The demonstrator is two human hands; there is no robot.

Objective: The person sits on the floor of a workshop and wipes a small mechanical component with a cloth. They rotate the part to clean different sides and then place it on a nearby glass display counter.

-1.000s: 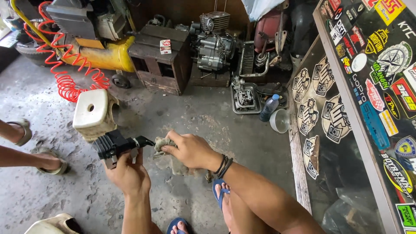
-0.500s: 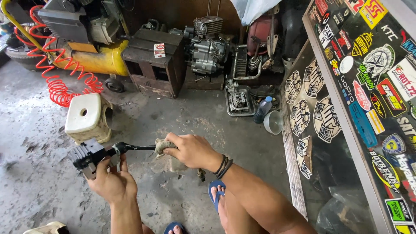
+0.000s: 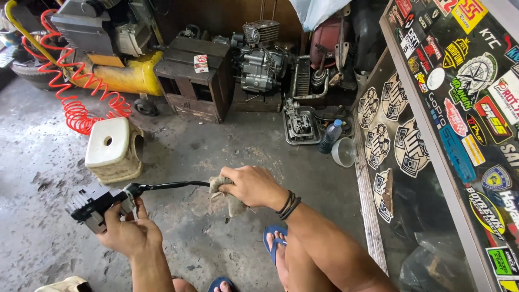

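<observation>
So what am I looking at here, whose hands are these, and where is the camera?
The camera sits on a person's head and looks down, so you see that person's own two bare arms and, at the bottom, feet in blue sandals. The left hand grips a black ribbed part with a dark cable running out of it. The right hand, with dark bands at the wrist, holds a dirty rag closed around that cable. Below is a stained concrete floor. On it stand a pale plastic stool, a dark wooden crate, an engine, a yellow compressor tank with a red coiled hose, a bottle and a bowl. At right is a panel covered in stickers.
</observation>
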